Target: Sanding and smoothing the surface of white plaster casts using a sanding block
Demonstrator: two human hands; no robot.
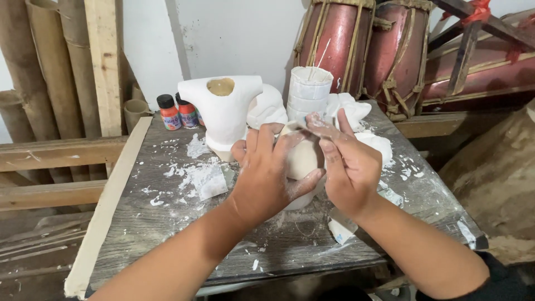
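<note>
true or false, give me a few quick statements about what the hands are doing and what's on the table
1. Both hands, the left hand and right hand, touch the pale rounded piece. True.
2. The white torso-shaped form lies flat on the table. False: it stands upright.
3. Two small paint bottles stand at the table's back left. True.
4. The stack of white cups is held in the right hand. False: it stands on the table behind the hands.

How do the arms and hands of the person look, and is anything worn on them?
Both forearms are bare. The left hand and right hand wear no gloves or rings, and white plaster-like smears dust the fingers. A dark sleeve edge shows near the right elbow.
</note>
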